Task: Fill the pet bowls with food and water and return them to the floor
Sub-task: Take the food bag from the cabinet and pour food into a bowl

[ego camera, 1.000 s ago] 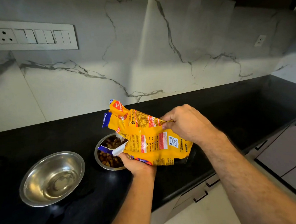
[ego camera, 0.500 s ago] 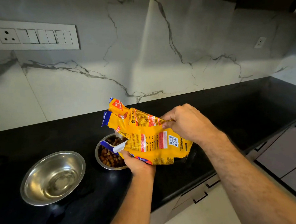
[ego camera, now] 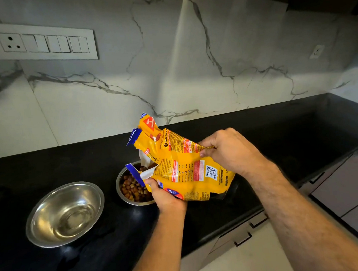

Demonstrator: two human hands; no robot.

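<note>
A yellow pet food bag (ego camera: pixel 182 166) with a torn blue-edged top is tilted over a small steel bowl (ego camera: pixel 123 197) holding brown kibble (ego camera: pixel 133 189). My left hand (ego camera: pixel 167 197) grips the bag's lower front edge beside that bowl. My right hand (ego camera: pixel 228 151) pinches the bag's upper right side. To the left stands a larger steel bowl (ego camera: pixel 65 214) with a shallow layer of clear water. Both bowls sit on the black countertop (ego camera: pixel 280 145).
A marble backsplash (ego camera: pixel 169 72) rises behind the counter, with a white switch panel (ego camera: pixel 40 42) at upper left and a small socket (ego camera: pixel 316 51) at right. Grey drawer fronts (ego camera: pixel 347 187) run below the counter's front edge on the right.
The bag's torn opening has lifted slightly over the kibble bowl. Both hands keep the same hold. The bowls have not moved.
</note>
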